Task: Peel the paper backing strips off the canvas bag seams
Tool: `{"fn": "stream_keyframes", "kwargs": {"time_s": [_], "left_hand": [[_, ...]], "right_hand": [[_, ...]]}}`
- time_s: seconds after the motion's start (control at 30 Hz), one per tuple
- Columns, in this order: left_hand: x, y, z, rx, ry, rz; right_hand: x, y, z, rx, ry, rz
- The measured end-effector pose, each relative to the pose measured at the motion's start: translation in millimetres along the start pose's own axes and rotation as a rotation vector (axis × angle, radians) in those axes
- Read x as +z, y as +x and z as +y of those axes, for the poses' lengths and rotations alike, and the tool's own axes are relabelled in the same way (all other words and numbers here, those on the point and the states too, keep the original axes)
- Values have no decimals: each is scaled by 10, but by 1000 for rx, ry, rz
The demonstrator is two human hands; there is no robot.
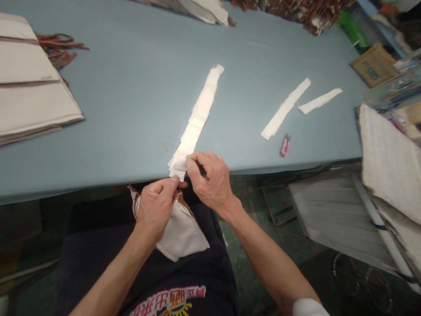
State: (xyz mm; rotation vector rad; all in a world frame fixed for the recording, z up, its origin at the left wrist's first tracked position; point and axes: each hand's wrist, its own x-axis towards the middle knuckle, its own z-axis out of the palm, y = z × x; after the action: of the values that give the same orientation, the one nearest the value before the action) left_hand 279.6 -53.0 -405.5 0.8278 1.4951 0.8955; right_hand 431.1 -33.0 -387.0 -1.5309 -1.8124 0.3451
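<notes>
A long row of overlapping white fabric pieces (199,116) runs from the table's front edge toward its middle. My right hand (213,181) is closed, thumb and forefinger pinching the nearest white piece at the row's front end. Just below the edge, my left hand (157,202) is closed on a white cloth piece (184,232) with brown edging, which hangs over my lap. The left thumb also meets the lower end of the white row. My fingers partly cover the spot where the cloth and the row come together.
Two shorter white strips (286,109) and pink thread snips (285,145) lie to the right on the blue-grey table (131,109). Stacked pale panels (36,96) and brown cords (62,46) are at left. A cardboard box (374,65) stands at far right.
</notes>
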Motion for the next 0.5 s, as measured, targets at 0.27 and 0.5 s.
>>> {"fn": "stream_keyframes", "kwargs": {"time_s": [0.27,0.5], "left_hand": [[70,69,-78,16,-12,44],[87,134,-177,31,28,9]], "right_hand": [[9,112,-61,254,110,-39],[-9,316,68,418,111,-15]]}}
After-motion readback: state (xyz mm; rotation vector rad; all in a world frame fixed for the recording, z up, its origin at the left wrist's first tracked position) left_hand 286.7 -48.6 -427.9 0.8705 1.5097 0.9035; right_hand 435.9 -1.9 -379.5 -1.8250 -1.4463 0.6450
